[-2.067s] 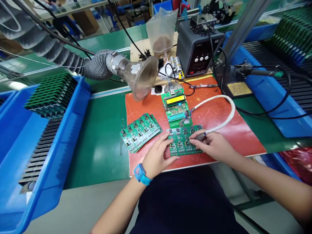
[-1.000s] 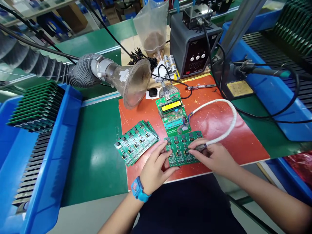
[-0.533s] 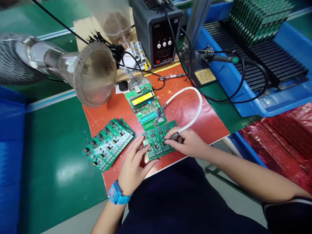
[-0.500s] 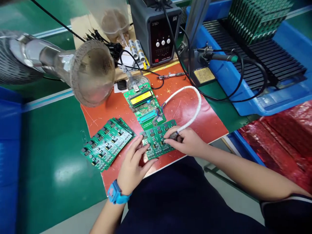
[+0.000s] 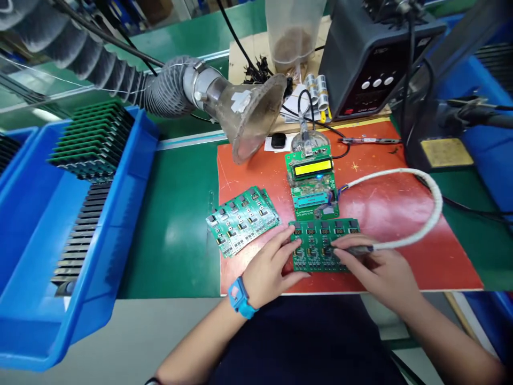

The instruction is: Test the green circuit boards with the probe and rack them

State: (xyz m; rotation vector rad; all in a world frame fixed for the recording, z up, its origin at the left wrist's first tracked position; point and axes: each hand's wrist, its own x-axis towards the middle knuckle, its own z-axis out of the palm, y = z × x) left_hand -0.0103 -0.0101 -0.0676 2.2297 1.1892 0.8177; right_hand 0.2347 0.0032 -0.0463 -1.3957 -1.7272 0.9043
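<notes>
A green circuit board [image 5: 316, 259] with several small displays lies on the red mat [image 5: 256, 278]. My left hand [image 5: 270, 262], with a blue watch on its wrist, rests its spread fingers on the board's left end. Pinched in my right hand [image 5: 372, 267] is a dark probe [image 5: 358, 249], its tip at the middle of the board. A white sleeved cable [image 5: 435, 206] loops from the probe to a green programmer board [image 5: 312, 184] with a lit yellow screen, just behind. Left of my left hand lies a stack of similar boards [image 5: 242, 222].
A fume extractor hood [image 5: 260, 120] hangs over the mat's back left. Behind stand a soldering station [image 5: 372, 69] and a clear plastic container [image 5: 294, 32]. A blue tray [image 5: 100, 256] holds upright boards [image 5: 94, 139] at left. A yellow sponge [image 5: 447, 153] sits at right.
The view has swung left, bringing the blue tray of boards into sight. My right hand with the probe has moved a little left along the board; my left hand stays on the board's left end.
</notes>
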